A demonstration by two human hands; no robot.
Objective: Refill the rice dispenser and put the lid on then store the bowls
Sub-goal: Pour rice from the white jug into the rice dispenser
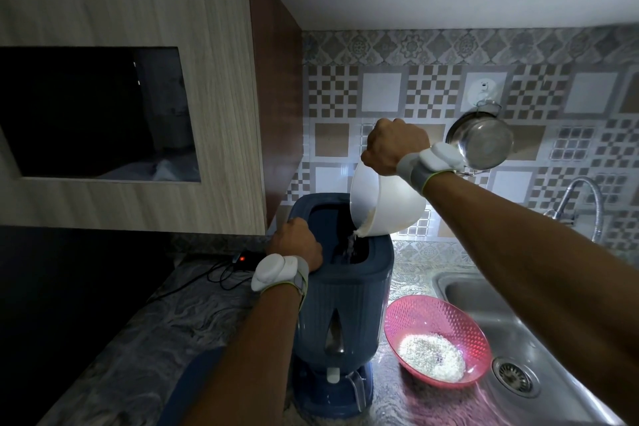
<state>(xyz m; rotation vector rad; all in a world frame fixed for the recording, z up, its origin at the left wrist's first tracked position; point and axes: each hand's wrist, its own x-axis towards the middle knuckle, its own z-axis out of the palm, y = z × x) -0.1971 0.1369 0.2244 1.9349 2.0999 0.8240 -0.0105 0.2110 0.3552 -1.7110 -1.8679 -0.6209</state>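
Note:
A tall blue rice dispenser (342, 301) stands on the marbled counter with its top open. My left hand (294, 242) grips the dispenser's left rim. My right hand (390, 145) holds a white bowl (390, 204) by its upper rim, tilted steeply over the opening. Rice (356, 239) streams from the bowl's lower lip into the dispenser. A pink bowl (432, 315) with a heap of rice in it sits on the counter just right of the dispenser. A blue flat shape, maybe the lid (197, 380), lies low on the counter beside my left forearm.
A steel sink (539, 332) with a drain lies at the right, a tap (584, 197) behind it. A steel pot (480, 142) hangs on the tiled wall near my right wrist. A dark device with a red light (242, 258) and cables sits behind the dispenser.

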